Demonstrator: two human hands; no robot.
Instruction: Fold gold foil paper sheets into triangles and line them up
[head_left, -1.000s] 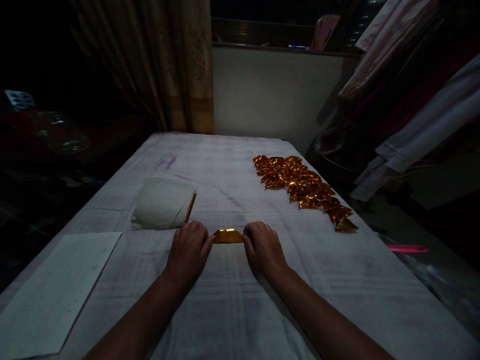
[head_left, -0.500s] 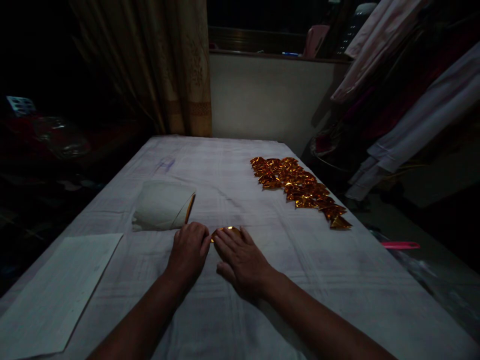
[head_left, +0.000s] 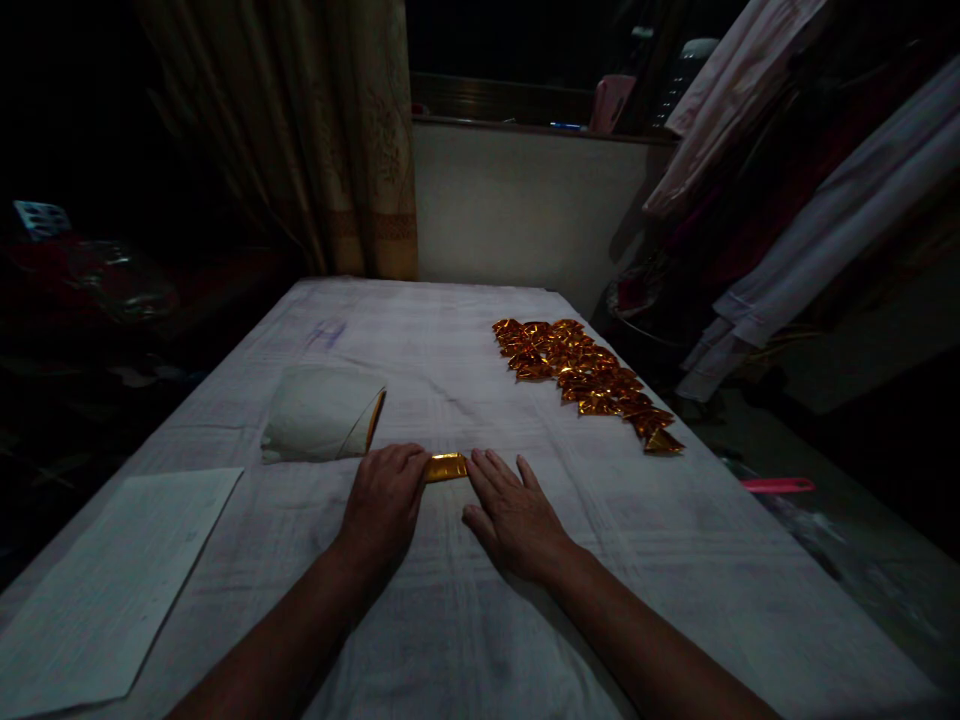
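Note:
A folded strip of shiny gold foil paper [head_left: 446,467] lies flat on the cloth between my hands. My left hand [head_left: 386,497] is closed over the strip's left end, its fingers together. Stretched out flat, my right hand [head_left: 517,508] has its fingertips at the strip's right end, thumb apart. Just beyond my left hand lies a stack of pale sheets [head_left: 319,415], with a gold edge showing at its right corner. Several folded gold foil pieces [head_left: 592,375] are laid out in overlapping rows at the far right of the table.
A white sheet of paper [head_left: 112,590] lies at the left on the table's checked cloth [head_left: 450,620]. Hanging clothes [head_left: 780,240] and a pink-handled object [head_left: 780,485] are past the right edge. A curtain [head_left: 375,170] hangs behind.
My right hand has slid right, off the middle of the foil strip to its right end, leaving the strip's middle in sight. My left hand stays at the left end. The view has shifted slightly.

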